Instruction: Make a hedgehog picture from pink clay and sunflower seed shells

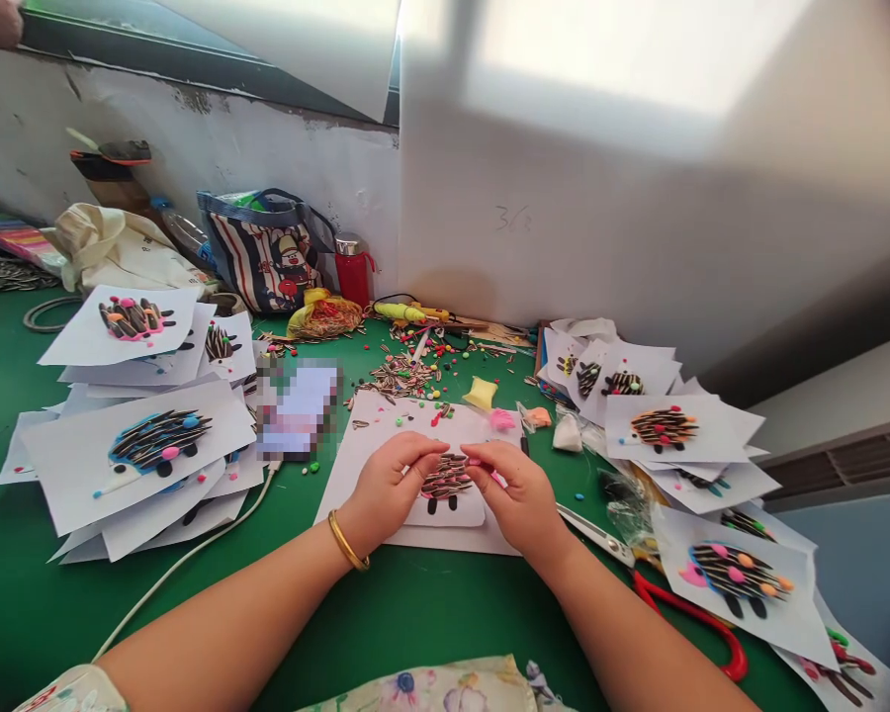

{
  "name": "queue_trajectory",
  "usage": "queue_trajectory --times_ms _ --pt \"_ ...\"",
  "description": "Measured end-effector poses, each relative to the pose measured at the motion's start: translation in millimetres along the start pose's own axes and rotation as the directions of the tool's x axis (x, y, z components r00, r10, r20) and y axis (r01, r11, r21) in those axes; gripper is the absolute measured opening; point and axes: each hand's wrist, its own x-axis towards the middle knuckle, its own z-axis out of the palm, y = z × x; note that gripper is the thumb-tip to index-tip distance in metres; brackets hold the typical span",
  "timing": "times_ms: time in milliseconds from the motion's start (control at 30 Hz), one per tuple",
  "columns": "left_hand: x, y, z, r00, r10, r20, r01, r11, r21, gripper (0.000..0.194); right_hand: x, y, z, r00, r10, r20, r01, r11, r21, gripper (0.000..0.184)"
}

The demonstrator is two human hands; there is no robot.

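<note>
My left hand (pixel 397 487) and my right hand (pixel 517 494) meet over a small white card (pixel 466 516) with a hedgehog picture (pixel 445 482) made of striped sunflower seeds and black feet. Both hands are closed in a pinch, fingertips close together above the hedgehog. A small bit of pink clay (pixel 473 461) shows at the right fingertips. Whether the left fingers pinch anything is hidden. Beneath the card lies a larger white sheet (pixel 345 485). Behind it are a pink clay lump (pixel 502 420) and a yellow one (pixel 482 394).
Hedgehog cards are piled on the left (pixel 66 460) and right (pixel 742 534). Red-handled scissors (pixel 701 618) lie by my right forearm. A phone (pixel 299 407) with a cable is at left. Loose seeds (pixel 397 376), a red bottle (pixel 353 272) and a striped bag (pixel 259 252) stand behind.
</note>
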Motion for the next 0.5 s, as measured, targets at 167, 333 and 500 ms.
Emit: queue_trajectory --times_ms 167,333,500 --pt "2.3 -1.4 -2.6 0.991 -0.125 -0.039 0.124 0.992 -0.025 0.017 0.5 1.3 1.1 0.997 0.071 0.022 -0.071 0.997 0.016 0.014" --pt "4.5 1.9 -3.1 0.98 -0.188 -0.06 0.181 0.978 -0.102 0.019 -0.2 0.3 0.0 0.993 0.12 -0.013 -0.12 0.993 0.003 0.019" --pt "8.7 -0.5 -6.6 0.964 -0.246 -0.105 0.226 0.959 -0.17 0.022 -0.5 -0.2 -2.1 0.998 0.063 0.016 -0.062 0.998 -0.018 0.021"
